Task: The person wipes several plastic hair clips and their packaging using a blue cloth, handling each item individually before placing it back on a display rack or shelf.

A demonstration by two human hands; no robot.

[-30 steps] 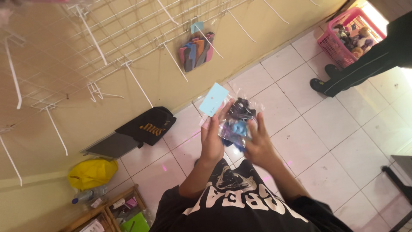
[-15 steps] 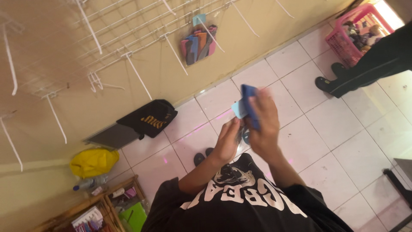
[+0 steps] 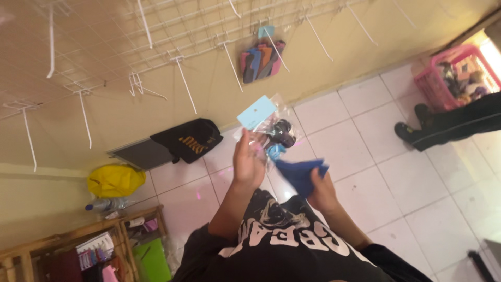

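Left hand (image 3: 249, 164) pinches a clear packet (image 3: 271, 133) with a blue card, raised below the wire grid (image 3: 172, 36). Right hand (image 3: 321, 190) grips a blue cloth (image 3: 298, 173) just beside it; open tiled floor (image 3: 407, 183) lies to the right.

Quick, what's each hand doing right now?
Left hand: closed on a clear packet with a light blue card top.
Right hand: closed on a dark blue cloth.

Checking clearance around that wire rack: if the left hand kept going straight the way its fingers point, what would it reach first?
Probably the wall grid with its white hooks. The left hand, holding a clear packet with a light blue card, points up toward it; nothing else shows between, though depth is unclear.
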